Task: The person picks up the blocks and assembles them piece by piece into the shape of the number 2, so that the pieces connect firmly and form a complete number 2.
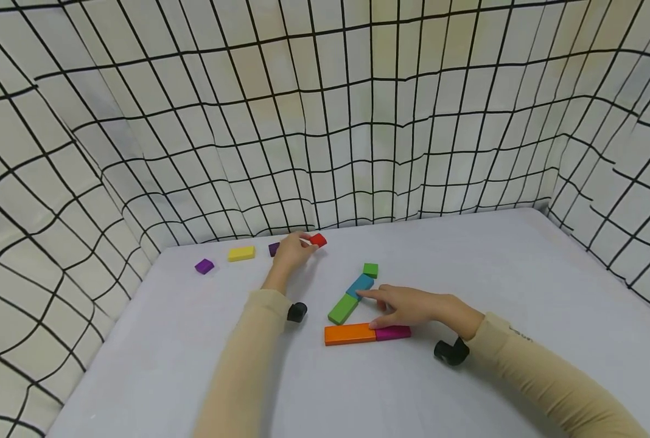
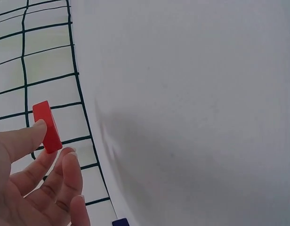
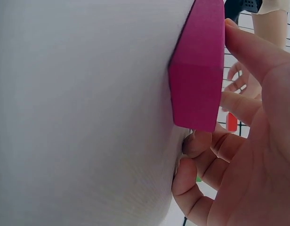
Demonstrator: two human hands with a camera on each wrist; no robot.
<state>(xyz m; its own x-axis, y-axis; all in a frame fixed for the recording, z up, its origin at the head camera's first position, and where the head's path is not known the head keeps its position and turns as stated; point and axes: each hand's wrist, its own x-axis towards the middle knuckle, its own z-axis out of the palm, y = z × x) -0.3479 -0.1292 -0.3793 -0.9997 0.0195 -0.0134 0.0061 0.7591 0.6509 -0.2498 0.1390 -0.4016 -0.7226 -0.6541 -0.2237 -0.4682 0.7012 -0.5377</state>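
Note:
My left hand (image 1: 293, 250), at the far side of the table, pinches a red block (image 1: 318, 240) between thumb and fingers. In the left wrist view the red block (image 2: 51, 133) is held off the white surface. My right hand (image 1: 412, 305) reaches in from the right. Its index finger is stretched out to a blue block (image 1: 360, 285), and its thumb rests near where an orange block (image 1: 349, 334) meets a magenta block (image 1: 393, 333). A long green block (image 1: 343, 309) and a small green block (image 1: 370, 270) line up at either end of the blue one.
Along the far left lie a purple block (image 1: 204, 266), a yellow block (image 1: 241, 253) and a dark purple block (image 1: 273, 249) partly hidden by my left hand. A black grid net (image 1: 325, 121) over white cloth rises behind the table and along both sides.

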